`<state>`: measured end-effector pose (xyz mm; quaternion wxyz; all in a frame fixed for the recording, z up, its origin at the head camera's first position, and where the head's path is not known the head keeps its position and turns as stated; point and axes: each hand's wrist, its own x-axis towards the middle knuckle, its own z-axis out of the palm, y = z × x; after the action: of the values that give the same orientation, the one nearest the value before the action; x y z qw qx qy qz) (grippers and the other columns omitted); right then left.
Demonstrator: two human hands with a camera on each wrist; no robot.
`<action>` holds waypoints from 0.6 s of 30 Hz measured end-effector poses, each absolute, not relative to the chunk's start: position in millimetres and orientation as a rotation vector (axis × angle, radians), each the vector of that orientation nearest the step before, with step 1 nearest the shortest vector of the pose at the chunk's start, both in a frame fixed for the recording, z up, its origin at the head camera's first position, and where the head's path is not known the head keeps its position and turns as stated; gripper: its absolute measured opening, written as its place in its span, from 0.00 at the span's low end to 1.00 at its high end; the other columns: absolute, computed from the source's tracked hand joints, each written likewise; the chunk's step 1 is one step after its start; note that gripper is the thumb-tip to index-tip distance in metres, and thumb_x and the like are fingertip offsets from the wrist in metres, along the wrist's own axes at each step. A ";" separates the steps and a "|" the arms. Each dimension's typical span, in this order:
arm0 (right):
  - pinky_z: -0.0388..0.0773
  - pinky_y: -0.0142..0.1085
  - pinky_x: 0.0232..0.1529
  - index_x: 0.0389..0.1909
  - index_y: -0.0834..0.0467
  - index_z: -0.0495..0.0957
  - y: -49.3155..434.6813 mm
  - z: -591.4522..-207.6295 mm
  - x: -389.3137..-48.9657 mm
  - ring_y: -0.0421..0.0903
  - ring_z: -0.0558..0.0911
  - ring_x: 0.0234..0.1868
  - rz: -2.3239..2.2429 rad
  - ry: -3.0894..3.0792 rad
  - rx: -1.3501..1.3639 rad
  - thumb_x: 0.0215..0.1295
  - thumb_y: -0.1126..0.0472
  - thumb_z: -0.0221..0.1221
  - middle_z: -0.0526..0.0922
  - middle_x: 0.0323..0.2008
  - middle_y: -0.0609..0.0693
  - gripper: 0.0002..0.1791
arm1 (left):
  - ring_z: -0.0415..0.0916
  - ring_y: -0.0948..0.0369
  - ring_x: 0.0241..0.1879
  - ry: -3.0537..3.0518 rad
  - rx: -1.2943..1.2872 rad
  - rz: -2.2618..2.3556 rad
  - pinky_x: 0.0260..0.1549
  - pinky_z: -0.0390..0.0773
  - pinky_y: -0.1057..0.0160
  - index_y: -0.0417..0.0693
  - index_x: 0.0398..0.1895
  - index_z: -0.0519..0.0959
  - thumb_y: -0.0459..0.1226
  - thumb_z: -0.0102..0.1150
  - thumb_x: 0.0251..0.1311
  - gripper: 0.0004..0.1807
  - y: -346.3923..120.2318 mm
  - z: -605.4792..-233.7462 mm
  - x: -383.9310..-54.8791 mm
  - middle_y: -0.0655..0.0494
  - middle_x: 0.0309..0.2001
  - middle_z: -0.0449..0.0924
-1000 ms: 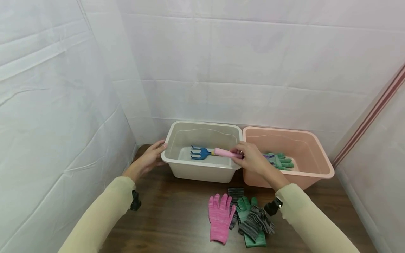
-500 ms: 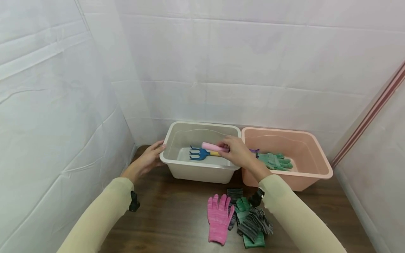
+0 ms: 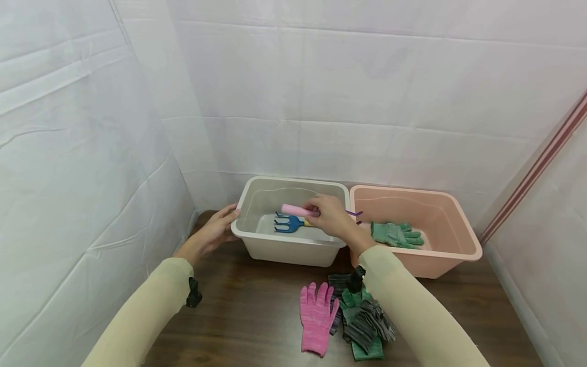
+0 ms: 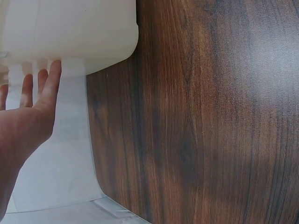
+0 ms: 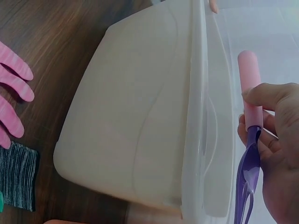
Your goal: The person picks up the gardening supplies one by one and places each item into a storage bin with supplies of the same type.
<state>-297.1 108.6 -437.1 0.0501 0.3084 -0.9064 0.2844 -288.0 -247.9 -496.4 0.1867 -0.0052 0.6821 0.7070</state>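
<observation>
In the head view my right hand (image 3: pixel 327 214) is over the white bin (image 3: pixel 293 253), gripping a hand rake by its pink handle (image 3: pixel 294 210). Purple tines (image 3: pixel 354 213) of this rake stick out past the hand toward the pink bin. The right wrist view shows thumb and fingers around the pink handle (image 5: pixel 250 74), with the purple metal neck (image 5: pixel 250 163) below. My left hand (image 3: pixel 215 229) rests against the white bin's left end; in the left wrist view its fingers (image 4: pixel 52 84) lie fairly straight against the wall. Inside that bin lies a blue hand fork (image 3: pixel 289 224) with a yellow handle, partly hidden.
The pink bin (image 3: pixel 440 253) stands right beside the white one and holds a green glove (image 3: pixel 396 234). On the wooden table (image 3: pixel 238 316) in front lie a pink glove (image 3: pixel 317 321) and several grey and green gloves (image 3: pixel 367 326). White sheeting (image 3: pixel 367 92) hangs behind and at both sides.
My right hand has carried the rake leftward, from the white bin's right edge to further over its inside. The green glove in the pink bin shows more. My left hand has stayed put.
</observation>
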 end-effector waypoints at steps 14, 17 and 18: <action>0.82 0.41 0.50 0.52 0.57 0.88 93.2 -443.9 -294.8 0.47 0.79 0.43 0.873 -2.800 0.958 0.71 0.61 0.70 0.84 0.45 0.50 0.12 | 0.55 0.38 0.79 1.920 -0.002 1.993 0.70 0.63 0.30 0.48 0.87 0.45 0.48 0.44 0.86 0.37 -248.0 -496.5 -285.0 0.36 0.82 0.52; 0.82 0.41 0.49 0.52 0.58 0.88 89.1 -445.3 -295.4 0.47 0.79 0.43 0.865 -2.802 0.977 0.71 0.61 0.70 0.84 0.45 0.50 0.11 | 0.55 0.38 0.79 1.919 0.000 1.996 0.70 0.63 0.30 0.48 0.87 0.46 0.48 0.44 0.86 0.37 -248.3 -497.1 -284.7 0.36 0.82 0.52; 0.82 0.41 0.49 0.52 0.58 0.88 87.7 -445.8 -295.6 0.47 0.80 0.43 0.857 -2.803 0.985 0.71 0.61 0.70 0.84 0.45 0.51 0.11 | 0.56 0.39 0.79 1.917 -0.001 1.998 0.70 0.63 0.30 0.48 0.87 0.46 0.48 0.44 0.86 0.36 -248.5 -497.5 -284.8 0.36 0.82 0.53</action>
<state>-295.6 87.7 -445.8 0.0247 0.3184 -0.9062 0.2770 -284.8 -248.5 -497.5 0.1851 -0.0003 0.6803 0.7092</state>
